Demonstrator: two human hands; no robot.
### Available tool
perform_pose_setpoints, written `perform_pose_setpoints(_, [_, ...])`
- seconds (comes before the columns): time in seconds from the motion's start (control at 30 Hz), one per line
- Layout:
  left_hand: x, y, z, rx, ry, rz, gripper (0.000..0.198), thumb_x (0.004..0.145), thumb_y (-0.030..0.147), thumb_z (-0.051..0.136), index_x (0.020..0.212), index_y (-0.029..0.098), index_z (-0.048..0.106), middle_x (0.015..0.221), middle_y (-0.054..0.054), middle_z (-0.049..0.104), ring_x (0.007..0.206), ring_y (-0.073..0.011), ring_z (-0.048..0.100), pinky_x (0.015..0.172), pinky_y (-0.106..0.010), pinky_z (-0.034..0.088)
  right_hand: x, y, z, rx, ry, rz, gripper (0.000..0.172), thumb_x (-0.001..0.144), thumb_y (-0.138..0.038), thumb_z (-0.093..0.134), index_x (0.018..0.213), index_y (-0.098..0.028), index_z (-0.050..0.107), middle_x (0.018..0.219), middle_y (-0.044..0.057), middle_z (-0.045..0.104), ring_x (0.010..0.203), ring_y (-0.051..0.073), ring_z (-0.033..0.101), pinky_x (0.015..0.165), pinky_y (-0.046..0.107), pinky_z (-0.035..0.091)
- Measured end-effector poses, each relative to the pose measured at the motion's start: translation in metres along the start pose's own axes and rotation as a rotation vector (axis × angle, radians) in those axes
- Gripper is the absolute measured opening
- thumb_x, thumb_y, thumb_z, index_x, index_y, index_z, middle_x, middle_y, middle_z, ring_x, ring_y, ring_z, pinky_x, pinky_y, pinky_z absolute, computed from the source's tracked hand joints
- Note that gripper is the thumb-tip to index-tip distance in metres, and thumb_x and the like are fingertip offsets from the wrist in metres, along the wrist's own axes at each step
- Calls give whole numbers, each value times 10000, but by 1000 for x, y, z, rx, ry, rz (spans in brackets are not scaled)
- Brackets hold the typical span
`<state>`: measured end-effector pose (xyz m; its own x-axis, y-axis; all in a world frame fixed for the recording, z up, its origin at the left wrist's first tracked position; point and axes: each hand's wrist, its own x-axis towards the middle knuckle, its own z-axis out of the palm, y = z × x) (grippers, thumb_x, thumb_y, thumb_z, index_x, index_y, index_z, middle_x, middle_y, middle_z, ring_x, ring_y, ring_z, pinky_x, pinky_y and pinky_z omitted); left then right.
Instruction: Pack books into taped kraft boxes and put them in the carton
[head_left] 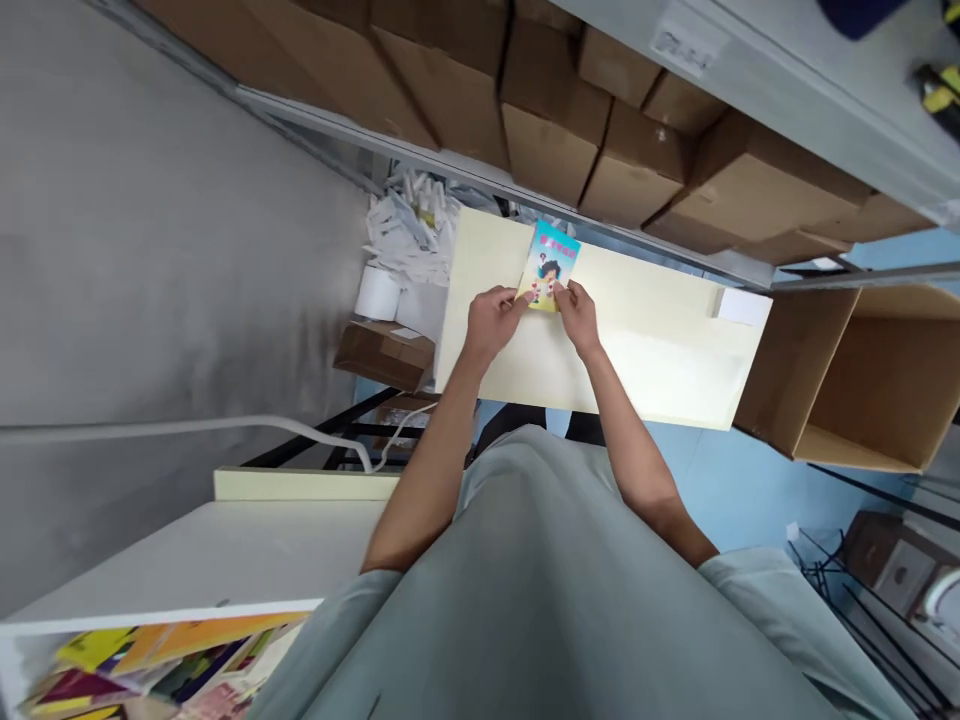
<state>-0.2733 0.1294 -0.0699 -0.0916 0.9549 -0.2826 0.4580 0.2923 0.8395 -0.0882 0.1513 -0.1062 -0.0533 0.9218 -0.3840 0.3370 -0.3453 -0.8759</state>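
So the biggest thing here is the grey wall [187, 220], which is running along out past the left hand [493, 322]. Next up, a row of brown boxes [551, 150] is sitting on a shelf ahead of both hands. The pale table [660, 350] is stretching out under the hands, mostly off to the right hand's [579, 318] side. A big open box [892, 370] is standing beyond the table's end, well to the right of the right hand. Off past the left hand, a heap of white scraps [409, 235] is piling up, with a smaller brown box [386, 355] and a white roll [377, 293] sitting nearer.

Down to the booklet [551, 262]: it's lying between the two hands, picture side up, and each hand is gripping one corner of its near end, thumb on top. Can't tell whether it's touching the table. Progress-wise, the grabbing part is looking done, but it isn't being opened or let go yet; can't really judge beyond that.

Smallest, a white block [741, 306] is sitting on the table well right of the right hand.
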Motion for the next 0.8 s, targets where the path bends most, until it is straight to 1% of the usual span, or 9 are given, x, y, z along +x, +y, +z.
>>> perform_pose_setpoints(0.07, [-34, 12, 26, -60, -76, -2, 464, 980, 582, 656, 700, 212, 628, 753, -32, 651, 725, -174, 598, 708, -301, 485, -32, 18, -38, 195, 45, 34, 648, 928, -842, 625, 1138, -230, 654, 937, 44, 730, 907, 216, 695, 846, 347, 584])
perform_pose_setpoints(0.13, [-65, 21, 62, -104, -137, -70, 374, 950, 563, 691, 819, 213, 709, 869, -44, 731, 795, -184, 661, 746, -290, 533, -70, 39, -80, 288, 65, 110, 649, 820, -837, 749, 1057, -241, 652, 848, 3, 686, 823, 185, 654, 769, 315, 558])
perform_pose_setpoints(0.2, [-91, 28, 106, -137, -202, -157, 321, 935, 523, 696, 991, 214, 766, 1025, -62, 792, 903, -205, 721, 799, -294, 581, -110, 63, -122, 322, 83, 182, 640, 755, -820, 809, 986, -242, 657, 785, -20, 646, 766, 167, 620, 716, 305, 533])
perform_pose_setpoints(0.27, [-112, 36, 154, -145, -281, -206, 313, 948, 467, 662, 1087, 213, 781, 1122, -75, 816, 993, -228, 752, 860, -316, 612, -146, 88, -163, 350, 120, 233, 625, 731, -808, 829, 932, -238, 667, 770, -18, 647, 760, 170, 629, 716, 314, 538])
perform_pose_setpoints(0.4, [-141, 62, 248, -79, -443, -191, 261, 979, 368, 603, 1052, 214, 801, 1129, -80, 838, 1026, -254, 774, 938, -358, 622, -200, 139, -242, 349, 246, 302, 611, 731, -793, 828, 948, -235, 706, 876, 35, 758, 855, 225, 715, 802, 372, 596])
perform_pose_setpoints(0.5, [-150, 86, 309, 44, -539, -153, 250, 998, 343, 598, 1021, 222, 815, 1081, -76, 848, 996, -264, 780, 938, -368, 609, -218, 172, -294, 254, 331, 330, 612, 743, -782, 814, 987, -228, 724, 957, 73, 806, 907, 260, 746, 817, 396, 615])
perform_pose_setpoints(0.6, [-150, 107, 359, 183, -580, -114, 257, 1022, 339, 591, 1039, 240, 828, 1076, -66, 855, 1005, -273, 780, 948, -375, 588, -222, 201, -332, 136, 394, 349, 594, 807, -767, 752, 1020, -214, 731, 998, 97, 818, 922, 276, 755, 819, 401, 623])
perform_pose_setpoints(0.7, [-147, 119, 394, 273, -594, -96, 255, 1033, 334, 595, 1073, 247, 831, 1112, -68, 854, 1037, -277, 778, 950, -365, 573, -218, 223, -351, 14, 480, 376, 544, 905, -717, 664, 1067, -204, 744, 1029, 112, 815, 912, 270, 756, 844, 399, 620])
perform_pose_setpoints(0.8, [-143, 121, 415, 317, -593, -81, 236, 1031, 320, 604, 1050, 243, 826, 1105, -75, 852, 1031, -270, 775, 944, -354, 565, -213, 238, -358, -83, 553, 385, 484, 965, -647, 626, 1096, -199, 753, 1101, 130, 796, 905, 249, 748, 890, 392, 613])
